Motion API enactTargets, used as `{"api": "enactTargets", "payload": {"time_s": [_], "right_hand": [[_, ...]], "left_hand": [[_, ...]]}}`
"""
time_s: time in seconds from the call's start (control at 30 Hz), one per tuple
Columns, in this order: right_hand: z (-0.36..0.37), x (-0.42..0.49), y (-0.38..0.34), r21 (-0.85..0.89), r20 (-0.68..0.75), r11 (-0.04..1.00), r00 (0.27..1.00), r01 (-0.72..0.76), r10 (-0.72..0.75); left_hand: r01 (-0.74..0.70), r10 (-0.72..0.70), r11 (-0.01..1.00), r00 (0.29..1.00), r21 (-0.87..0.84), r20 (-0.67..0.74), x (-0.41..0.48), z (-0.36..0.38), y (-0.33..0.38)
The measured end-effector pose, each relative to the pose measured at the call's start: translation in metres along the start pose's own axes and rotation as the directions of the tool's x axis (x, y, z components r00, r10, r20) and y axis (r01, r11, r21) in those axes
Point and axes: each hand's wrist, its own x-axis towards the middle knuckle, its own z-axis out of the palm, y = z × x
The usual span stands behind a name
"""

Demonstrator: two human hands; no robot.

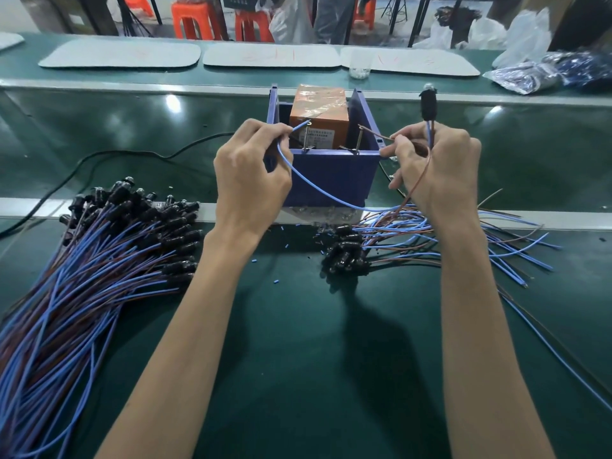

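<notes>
The left hand [251,173] pinches one blue wire [299,126] between thumb and forefinger, just behind its bare tip. The tip lies against the left of two threaded posts [306,137]. The right hand [437,170] is curled round the leads of one black lamp [428,106], which stands upright above the fist. Its thumb and forefinger also pinch one brown wire [381,136], whose end points left at the right post. Both wires loop down from the hands towards the near edge of the rail.

The posts rise from one open blue box [331,173] between the hands, just beyond them. One orange block [319,107] wrapped in clear film sits inside it. The block's white label carries small print that is too blurred to read.

Two heaps of wired lamps lie on the green table [298,359]. The big heap [116,243] is near left and the smaller heap [347,253] is near right, under the right wrist. Both are too tangled to count. A few short blue offcuts [275,281] are scattered between them. One black cable [99,160] snakes off to the left.

On the far side lie three white mats [122,58] with faint red scrawl that cannot be read, and one clear cup [359,66] stands on the right mat. Bags [546,74] of blue parts sit far right. At least three orange stools [195,19] stand beyond.
</notes>
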Motion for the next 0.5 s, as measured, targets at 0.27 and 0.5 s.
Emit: {"api": "enactTargets", "payload": {"time_s": [0.27,0.5], "right_hand": [[-0.0018,0.0005,-0.0011,0.0,-0.015,1.0,1.0,-0.024,0.024],[-0.0022,0.0003,-0.0006,0.013,-0.07,1.0,0.997,0.025,-0.024]], "left_hand": [[0.021,-0.021,1.0,1.0,0.009,0.009,-0.0001,0.0012,-0.0016],[0.018,-0.018,1.0,1.0,-0.004,0.009,0.0008,-0.0018,-0.0001]]}}
